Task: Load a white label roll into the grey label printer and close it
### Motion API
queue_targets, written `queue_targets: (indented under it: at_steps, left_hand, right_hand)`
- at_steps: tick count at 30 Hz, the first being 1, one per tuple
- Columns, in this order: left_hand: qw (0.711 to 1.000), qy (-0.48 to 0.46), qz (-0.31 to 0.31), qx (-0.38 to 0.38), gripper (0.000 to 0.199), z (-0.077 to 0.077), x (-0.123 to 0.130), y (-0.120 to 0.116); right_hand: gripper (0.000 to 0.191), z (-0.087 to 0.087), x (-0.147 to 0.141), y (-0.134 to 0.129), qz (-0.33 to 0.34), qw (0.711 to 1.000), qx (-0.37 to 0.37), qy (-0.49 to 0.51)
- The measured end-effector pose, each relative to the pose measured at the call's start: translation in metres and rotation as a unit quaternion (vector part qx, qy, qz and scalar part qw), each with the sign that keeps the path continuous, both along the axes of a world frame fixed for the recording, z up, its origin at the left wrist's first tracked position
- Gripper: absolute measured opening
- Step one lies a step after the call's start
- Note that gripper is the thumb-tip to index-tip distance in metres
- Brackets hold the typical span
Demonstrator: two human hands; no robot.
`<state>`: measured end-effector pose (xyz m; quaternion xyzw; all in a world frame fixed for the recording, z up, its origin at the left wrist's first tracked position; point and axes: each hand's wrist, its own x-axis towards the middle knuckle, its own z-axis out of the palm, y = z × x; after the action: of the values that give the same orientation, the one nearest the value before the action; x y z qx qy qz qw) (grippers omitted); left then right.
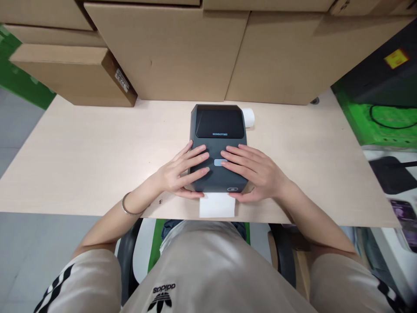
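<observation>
A dark grey label printer (219,148) with a black window in its lid sits on the table in front of me. White label paper (216,206) sticks out of its front toward the table edge. My left hand (182,171) lies on the printer's left side, fingers spread over the lid and thumb near the front. On the right side, my right hand (256,171) rests the same way, fingers stretched out, one fingertip at the light blue button (219,162). Behind the printer's right corner stands a white paper roll (248,118), partly hidden.
Large cardboard boxes (182,52) line the back of the pale wooden table (97,143). A smaller box (74,76) stands at the back left. To the right are a black stand base (391,174), a phone (404,221) and a dark case (374,65).
</observation>
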<state>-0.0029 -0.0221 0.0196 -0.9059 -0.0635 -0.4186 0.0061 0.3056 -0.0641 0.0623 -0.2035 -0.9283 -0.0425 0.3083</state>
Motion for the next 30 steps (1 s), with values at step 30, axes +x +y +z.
queue_targets:
  at_steps: [30]
  left_hand:
    - [0.959,-0.238,0.027,-0.151,0.071,0.115,0.066,0.117]
  right_hand:
    - [0.046,0.114,-0.009,0.139,0.127,0.904,-0.327,0.244]
